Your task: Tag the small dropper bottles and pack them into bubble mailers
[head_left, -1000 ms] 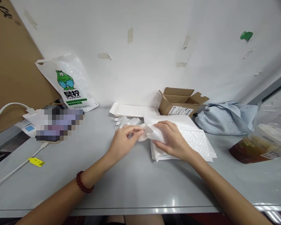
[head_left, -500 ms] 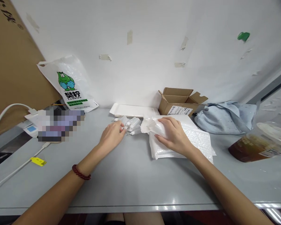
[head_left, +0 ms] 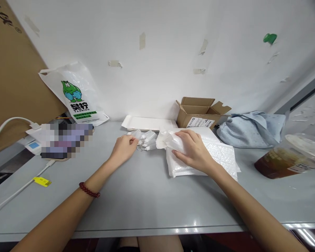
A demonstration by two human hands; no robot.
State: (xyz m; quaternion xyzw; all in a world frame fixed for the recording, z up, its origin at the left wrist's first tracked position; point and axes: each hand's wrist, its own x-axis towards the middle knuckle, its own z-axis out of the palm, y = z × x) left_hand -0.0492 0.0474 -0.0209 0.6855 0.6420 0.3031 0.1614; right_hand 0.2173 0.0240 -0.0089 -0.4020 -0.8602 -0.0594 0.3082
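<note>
A bundle of small clear-white plastic packets or tubes (head_left: 147, 139) with thin wire-like ends lies on the grey table. My left hand (head_left: 123, 148) is at the bundle's left side, thumb and fingers pinched together; whatever lies between the fingertips is hidden. On the right, my right hand (head_left: 194, 148) grips the crumpled mouth of a white bubble mailer (head_left: 220, 157), fingers over the top and thumb below. The mailer's opening points left, towards the bundle. More white mailers seem to lie beneath it.
Behind stand a flat white package (head_left: 149, 123) and an open cardboard box (head_left: 195, 117). A blue cloth bag (head_left: 249, 131) and a drink cup (head_left: 278, 159) sit to the right. On the left are a printed plastic bag (head_left: 77, 96), a blurred-out device (head_left: 68, 140) and a white cable (head_left: 15, 201).
My left hand has drawn slightly left, its fingertips still near the packets. My right hand keeps its grip on the mailer. The view has shifted a little.
</note>
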